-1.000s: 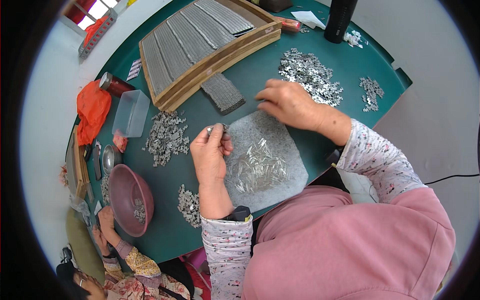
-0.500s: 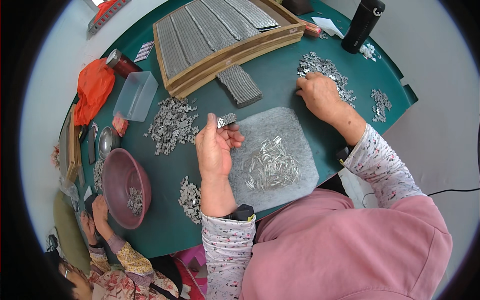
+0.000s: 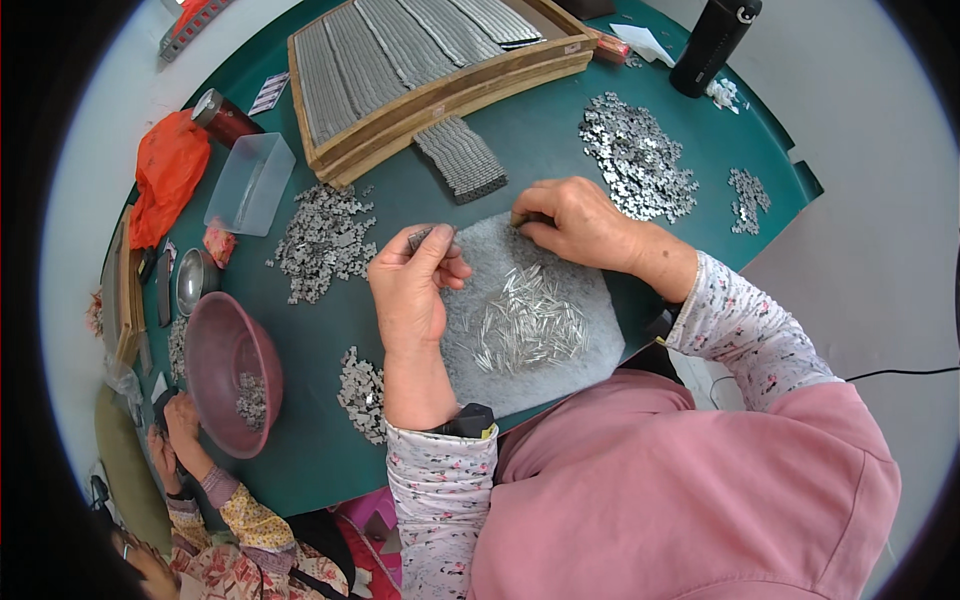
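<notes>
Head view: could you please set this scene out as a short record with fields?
Left hand: pinches a small grey piece
Right hand: curled near the far edge of the grey mat; grip unclear
On mat: loose thin shiny pins
Beyond mat: ridged grey slab, wooden tray with grey strips
Left side: pink bowl with small pieces inside
Right side: large metal pile

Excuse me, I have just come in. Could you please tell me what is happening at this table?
A person holds a small metal piece in the left hand. The right hand is near the far edge of a grey mat, its fingers bent; what they hold is unclear. Thin clear pins lie on the mat, with heaps of metal pieces around it. Beyond is a wooden tray.
</notes>
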### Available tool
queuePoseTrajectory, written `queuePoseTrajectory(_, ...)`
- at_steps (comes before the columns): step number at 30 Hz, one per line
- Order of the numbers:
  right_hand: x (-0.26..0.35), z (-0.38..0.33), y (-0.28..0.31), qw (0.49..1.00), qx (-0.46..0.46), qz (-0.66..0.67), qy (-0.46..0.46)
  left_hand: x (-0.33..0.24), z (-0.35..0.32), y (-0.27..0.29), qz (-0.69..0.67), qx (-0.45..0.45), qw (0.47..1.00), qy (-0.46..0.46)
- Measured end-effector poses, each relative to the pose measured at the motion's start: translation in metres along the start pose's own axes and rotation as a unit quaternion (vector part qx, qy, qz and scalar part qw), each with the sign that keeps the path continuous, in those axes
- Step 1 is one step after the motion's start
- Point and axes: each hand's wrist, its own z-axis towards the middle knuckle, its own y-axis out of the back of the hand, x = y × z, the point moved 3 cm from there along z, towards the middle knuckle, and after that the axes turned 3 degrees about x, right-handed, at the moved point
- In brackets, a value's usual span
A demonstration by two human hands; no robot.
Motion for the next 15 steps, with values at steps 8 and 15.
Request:
queuePoseTrajectory(8, -0.009, 0.002, 0.006, 0.993, -0.06, -0.09, 0.036, 0.004, 0.002, 0.0, -0.002, -0.021, 1.0, -0.013)
queuePoseTrajectory(15, 0.006, 0.003, -0.015, 0.982, 0.008, -0.175, 0.071, 0.005, 0.0, -0.005, 0.028, -0.014, 0.999, -0.024)
